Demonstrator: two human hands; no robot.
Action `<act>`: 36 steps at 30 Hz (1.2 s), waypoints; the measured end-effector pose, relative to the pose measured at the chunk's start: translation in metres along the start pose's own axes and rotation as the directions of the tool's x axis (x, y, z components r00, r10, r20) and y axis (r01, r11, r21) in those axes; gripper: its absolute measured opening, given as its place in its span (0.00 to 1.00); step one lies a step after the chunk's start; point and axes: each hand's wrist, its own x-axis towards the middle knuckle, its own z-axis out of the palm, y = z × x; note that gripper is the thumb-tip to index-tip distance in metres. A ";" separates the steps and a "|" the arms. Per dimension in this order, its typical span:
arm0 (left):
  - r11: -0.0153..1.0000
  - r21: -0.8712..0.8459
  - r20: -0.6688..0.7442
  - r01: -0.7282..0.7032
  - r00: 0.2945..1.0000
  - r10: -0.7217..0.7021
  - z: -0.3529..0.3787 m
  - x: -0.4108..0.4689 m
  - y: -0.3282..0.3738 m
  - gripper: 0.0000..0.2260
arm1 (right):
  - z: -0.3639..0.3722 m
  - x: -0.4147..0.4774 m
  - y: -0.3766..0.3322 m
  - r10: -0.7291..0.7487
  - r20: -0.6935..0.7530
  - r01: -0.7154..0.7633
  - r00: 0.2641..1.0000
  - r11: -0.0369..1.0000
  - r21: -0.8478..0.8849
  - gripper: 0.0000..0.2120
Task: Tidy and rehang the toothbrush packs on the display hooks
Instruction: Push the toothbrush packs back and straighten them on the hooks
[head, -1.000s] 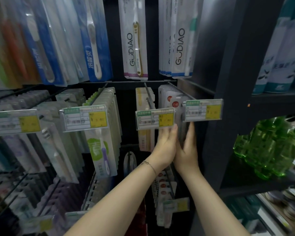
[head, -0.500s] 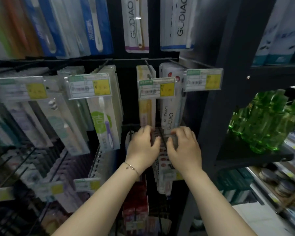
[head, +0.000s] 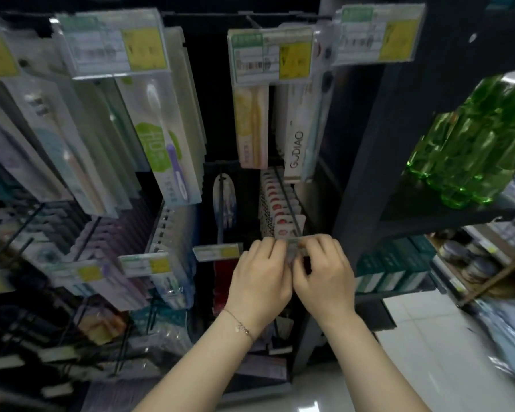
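Observation:
A row of white packs with red marks (head: 277, 203) hangs on a long metal hook (head: 287, 200) in the lower tier of the display. At the hook's front end my left hand (head: 260, 278) and my right hand (head: 324, 272) meet, fingers curled around the front of that row and the clear tag holder there (head: 295, 248). What exactly each hand pinches is hidden by the fingers. Above hang a yellow toothbrush pack (head: 250, 126) and a white GUDIAO pack (head: 298, 138).
More toothbrush packs fill hooks to the left, one with a green label and purple brush (head: 164, 144). Price tags (head: 271, 56) stick out at hook ends. A dark upright post (head: 366, 173) stands right of my hands, with green bottles (head: 473, 144) on a shelf beyond.
Both hands dropped from the upper row of packs to the lower hook's front end. My view tilted downward, so the shelves moved up in the frame.

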 end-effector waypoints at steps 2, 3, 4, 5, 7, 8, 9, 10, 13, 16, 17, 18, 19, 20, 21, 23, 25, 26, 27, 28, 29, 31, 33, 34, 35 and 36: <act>0.999 -0.041 0.027 0.034 0.999 -0.033 0.009 -0.008 -0.001 0.10 | 0.004 -0.010 0.004 0.018 0.006 -0.019 1.000 1.000 0.021 0.10; 0.997 -0.047 0.055 0.053 0.997 -0.051 0.015 -0.013 -0.003 0.10 | 0.006 -0.016 0.006 0.028 0.018 -0.028 0.999 0.999 0.030 0.10; 0.996 -0.050 0.087 0.071 0.994 -0.066 0.021 -0.019 -0.006 0.10 | 0.009 -0.024 0.010 0.047 0.040 -0.049 0.998 0.998 0.042 0.10; 0.995 -0.055 0.120 0.088 0.990 -0.081 0.027 -0.026 -0.008 0.11 | 0.012 -0.032 0.014 0.078 0.070 -0.082 0.994 0.995 0.051 0.10; 0.988 -0.071 0.196 0.138 0.973 -0.122 0.038 -0.037 -0.012 0.13 | 0.021 -0.048 0.023 0.156 0.147 -0.166 0.977 0.984 0.057 0.10; 0.982 -0.077 0.238 0.172 0.960 -0.150 0.044 -0.042 -0.014 0.14 | 0.026 -0.054 0.028 0.199 0.193 -0.214 0.961 0.975 0.059 0.09; 0.976 -0.083 0.271 0.203 0.947 -0.174 0.050 -0.044 -0.016 0.16 | 0.032 -0.059 0.032 0.242 0.247 -0.266 0.938 0.962 0.068 0.08; 0.969 -0.092 0.291 0.229 0.937 -0.193 0.056 -0.045 -0.019 0.18 | 0.038 -0.061 0.034 0.278 0.302 -0.316 0.912 0.945 0.081 0.10; 0.925 -0.192 0.308 0.329 0.915 -0.262 0.067 -0.039 -0.025 0.24 | 0.054 -0.060 0.036 0.334 0.374 -0.417 0.865 0.893 0.167 0.19; 0.816 -0.371 0.310 0.444 0.887 -0.342 0.073 -0.027 -0.024 0.26 | 0.067 -0.046 0.031 0.362 0.400 -0.499 0.842 0.803 0.325 0.21; 0.754 -0.454 0.313 0.476 0.877 -0.365 0.075 -0.022 -0.022 0.26 | 0.072 -0.041 0.030 0.360 0.394 -0.511 0.846 0.759 0.403 0.21; 0.688 -0.531 0.309 0.495 0.869 -0.387 0.077 -0.017 -0.022 0.26 | 0.076 -0.036 0.029 0.353 0.388 -0.514 0.851 0.710 0.482 0.22; 0.627 -0.593 0.300 0.505 0.861 -0.411 0.080 -0.013 -0.021 0.26 | 0.080 -0.033 0.029 0.341 0.380 -0.506 0.860 0.666 0.549 0.24; 0.572 -0.638 0.297 0.515 0.851 -0.434 0.083 -0.009 -0.020 0.25 | 0.083 -0.030 0.028 0.329 0.374 -0.496 0.867 0.636 0.591 0.26; 0.521 -0.679 0.296 0.517 0.842 -0.450 0.084 -0.006 -0.019 0.23 | 0.086 -0.028 0.028 0.316 0.368 -0.484 0.874 0.620 0.618 0.28; 0.435 -0.749 0.295 0.499 0.840 -0.456 0.088 0.001 -0.015 0.22 | 0.091 -0.026 0.029 0.315 0.366 -0.482 0.876 0.607 0.632 0.29; 0.377 -0.792 0.301 0.480 0.845 -0.442 0.090 0.008 -0.012 0.22 | 0.099 -0.024 0.030 0.333 0.390 -0.513 0.858 0.584 0.629 0.28; 0.354 -0.805 0.310 0.476 0.846 -0.434 0.091 0.012 -0.011 0.22 | 0.102 -0.023 0.029 0.342 0.423 -0.544 0.839 0.551 0.633 0.27; 0.335 -0.812 0.324 0.478 0.846 -0.424 0.092 0.016 -0.010 0.22 | 0.105 -0.022 0.029 0.352 0.461 -0.579 0.815 0.513 0.634 0.25; 0.325 -0.813 0.337 0.483 0.846 -0.413 0.093 0.019 -0.010 0.22 | 0.107 -0.020 0.030 0.368 0.494 -0.616 0.788 0.481 0.624 0.24; 0.323 -0.812 0.347 0.487 0.847 -0.403 0.094 0.022 -0.011 0.22 | 0.107 -0.019 0.033 0.404 0.530 -0.666 0.746 0.459 0.587 0.22; 0.311 -0.813 0.361 0.492 0.846 -0.393 0.098 0.025 -0.012 0.23 | 0.104 -0.015 0.038 0.492 0.581 -0.761 0.648 0.433 0.483 0.10; 0.297 -0.815 0.371 0.497 0.842 -0.392 0.102 0.026 -0.014 0.24 | 0.103 -0.013 0.040 0.524 0.595 -0.791 0.609 0.460 0.404 0.09; 0.297 -0.812 0.377 0.503 0.840 -0.390 0.103 0.026 -0.013 0.26 | 0.102 -0.012 0.039 0.514 0.599 -0.785 0.614 0.478 0.394 0.10; 0.299 -0.809 0.382 0.507 0.839 -0.388 0.103 0.025 -0.013 0.28 | 0.103 -0.010 0.038 0.480 0.607 -0.765 0.633 0.507 0.397 0.12; 0.301 -0.807 0.385 0.508 0.839 -0.385 0.103 0.025 -0.013 0.29 | 0.103 -0.009 0.037 0.433 0.615 -0.735 0.659 0.543 0.406 0.13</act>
